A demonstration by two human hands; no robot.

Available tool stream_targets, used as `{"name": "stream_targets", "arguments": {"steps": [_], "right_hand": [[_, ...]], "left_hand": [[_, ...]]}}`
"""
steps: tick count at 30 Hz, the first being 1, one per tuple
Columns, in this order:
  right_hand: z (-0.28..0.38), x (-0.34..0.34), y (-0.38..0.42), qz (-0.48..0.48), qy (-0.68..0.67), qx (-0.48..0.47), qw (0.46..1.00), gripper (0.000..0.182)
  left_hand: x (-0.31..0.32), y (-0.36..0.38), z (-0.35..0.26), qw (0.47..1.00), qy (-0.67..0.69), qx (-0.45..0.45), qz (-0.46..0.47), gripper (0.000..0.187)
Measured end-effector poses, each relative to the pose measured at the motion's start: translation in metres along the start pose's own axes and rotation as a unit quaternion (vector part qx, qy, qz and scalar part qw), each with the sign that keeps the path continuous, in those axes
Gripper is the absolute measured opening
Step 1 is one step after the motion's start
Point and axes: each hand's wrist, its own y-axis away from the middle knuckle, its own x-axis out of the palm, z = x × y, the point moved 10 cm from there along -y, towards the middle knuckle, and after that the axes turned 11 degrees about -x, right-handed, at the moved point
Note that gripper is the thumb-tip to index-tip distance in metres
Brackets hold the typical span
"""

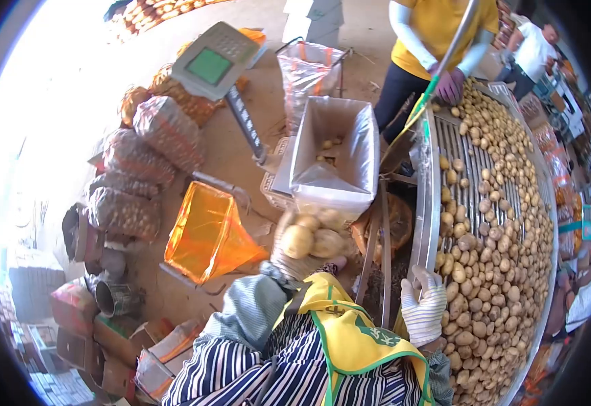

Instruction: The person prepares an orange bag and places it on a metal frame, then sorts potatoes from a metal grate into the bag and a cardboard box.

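In the head view my left hand (287, 262), gloved and blurred by motion, carries several potatoes (297, 241) in front of my body. It is closed around them from below, just short of the near side of a box (298, 159) lined with clear plastic. A few potatoes (328, 144) lie at the bottom of that box. My right hand (424, 312), in a pale striped glove, is beside the metal rail (427, 230) of the sorting table, its fingers loosely bent and apart with nothing seen in them. Many potatoes (485, 298) cover the slatted table to its right.
A scale display (214, 62) stands on a post left of the box. An orange mesh bag (201, 230) hangs open on a frame. Filled potato sacks (167, 132) are stacked at the left. Across the table's far end stands a co-worker (437, 40) with purple gloves.
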Motion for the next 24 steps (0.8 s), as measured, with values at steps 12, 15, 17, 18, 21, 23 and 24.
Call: {"name": "stream_targets", "arguments": {"steps": [12,15,17,18,21,23,24], "right_hand": [[-0.004,0.02,0.076,0.107,0.066,0.016,0.992,0.019],[-0.007,0.013,0.081,0.069,0.109,-0.044,0.991,0.014],[0.005,0.0,0.082,0.065,0.15,-0.033,0.986,0.012],[0.009,-0.012,0.084,0.052,0.15,-0.022,0.987,0.013],[-0.026,-0.038,0.113,0.015,0.155,0.048,0.987,0.02],[-0.055,-0.061,0.143,-0.041,0.188,0.116,0.974,0.029],[-0.061,-0.076,0.157,-0.089,0.197,0.133,0.967,0.035]], "left_hand": [[-0.246,0.295,-0.287,0.904,-0.123,0.224,-0.344,0.046],[-0.255,0.35,-0.286,0.646,-0.097,0.376,-0.657,0.032],[-0.245,0.31,-0.279,0.726,-0.15,0.309,-0.595,0.027],[-0.253,0.271,-0.29,0.815,-0.23,0.215,-0.486,0.025],[-0.186,0.179,-0.246,0.763,-0.327,0.225,-0.511,0.02],[-0.138,0.098,-0.197,0.788,-0.449,0.163,-0.388,0.013],[-0.12,0.065,-0.165,0.792,-0.46,0.143,-0.376,0.013]]}}
